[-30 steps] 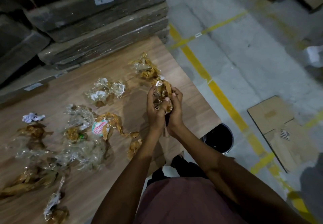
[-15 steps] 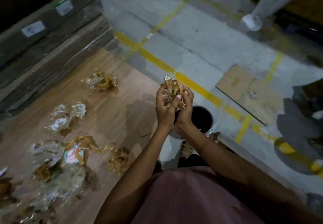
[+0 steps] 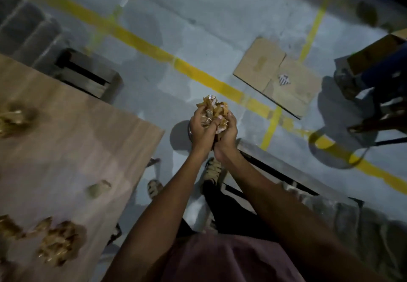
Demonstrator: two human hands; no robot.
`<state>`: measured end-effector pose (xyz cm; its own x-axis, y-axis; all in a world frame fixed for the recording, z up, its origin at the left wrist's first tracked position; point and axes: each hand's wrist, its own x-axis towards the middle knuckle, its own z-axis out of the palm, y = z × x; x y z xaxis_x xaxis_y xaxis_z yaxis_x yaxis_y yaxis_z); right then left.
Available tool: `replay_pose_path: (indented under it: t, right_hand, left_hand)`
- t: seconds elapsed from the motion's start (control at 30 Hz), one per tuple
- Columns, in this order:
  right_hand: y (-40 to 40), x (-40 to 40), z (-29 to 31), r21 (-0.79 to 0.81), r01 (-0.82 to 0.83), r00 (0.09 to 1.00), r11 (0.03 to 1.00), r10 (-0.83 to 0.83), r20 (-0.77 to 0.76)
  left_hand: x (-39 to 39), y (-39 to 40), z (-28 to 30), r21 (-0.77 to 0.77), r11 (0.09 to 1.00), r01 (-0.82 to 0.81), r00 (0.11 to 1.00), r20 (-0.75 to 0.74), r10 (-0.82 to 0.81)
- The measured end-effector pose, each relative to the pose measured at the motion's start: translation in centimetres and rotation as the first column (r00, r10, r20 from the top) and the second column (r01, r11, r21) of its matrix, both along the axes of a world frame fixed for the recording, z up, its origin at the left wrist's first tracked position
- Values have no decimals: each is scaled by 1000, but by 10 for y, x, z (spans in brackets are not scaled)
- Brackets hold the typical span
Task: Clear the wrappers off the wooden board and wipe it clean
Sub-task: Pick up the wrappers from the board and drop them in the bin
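Left hand (image 3: 201, 127) and right hand (image 3: 226, 131) clenched together around the wrapper wad (image 3: 214, 111), held right of the wooden board (image 3: 92, 140); the bin beneath was mostly hidden, so loose scraps could miss it

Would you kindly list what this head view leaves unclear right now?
- Dark round bin: mostly hidden behind the left hand and right hand; contents unseen.
- Crumpled golden wrapper bundle: its lower part is covered by both hands.
- Wooden board: cut off by the left edge.
- Loose wrappers on it: blurred.
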<state>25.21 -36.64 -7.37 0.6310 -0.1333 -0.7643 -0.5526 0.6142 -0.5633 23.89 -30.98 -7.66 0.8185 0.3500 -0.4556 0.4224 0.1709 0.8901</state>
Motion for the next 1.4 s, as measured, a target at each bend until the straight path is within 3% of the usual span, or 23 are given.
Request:
replay_pose_path:
  t: [0.17, 0.43, 0.57, 0.7, 0.8, 0.9, 1.13, 1.23, 1.4]
  right_hand:
    - [-41, 50, -95, 47, 12, 993, 999, -6, -115]
    - [-64, 84, -290, 153, -3, 964, 988, 44, -263]
    - [-69, 90, -377, 176, -28, 946, 984, 83, -315]
    - [-76, 94, -434, 110, -164, 925, 980, 191, -328]
    - [-79, 97, -457, 25, -242, 917, 970, 237, -321]
    - [-87, 96, -475, -50, -358, 884, 932, 322, -338]
    - [-97, 98, -412, -100, -413, 857, 905, 349, -379]
    - [-94, 97, -375, -144, -368, 875, 919, 290, -388]
    - [-78, 81, -307, -224, -280, 909, 933, 184, -373]
  left_hand:
    - [54, -35, -92, -58, 998, -27, 989, -145, 18]
    - [89, -50, -292, -80, 993, -88, 931, -361, 54]
    - [92, -42, -379, 55, 998, -15, 895, -444, 38]
    - [100, -38, -435, 159, 986, 52, 834, -550, 45]
    - [107, -39, -450, 164, 982, 93, 765, -643, 35]
    - [103, -38, -454, 144, 956, 257, 765, -634, -110]
    - [98, -34, -420, 181, 860, 477, 780, -539, -319]
    - [101, -32, -389, 174, 871, 460, 788, -532, -310]
    - [91, -31, -306, 94, 955, 282, 848, -490, -202]
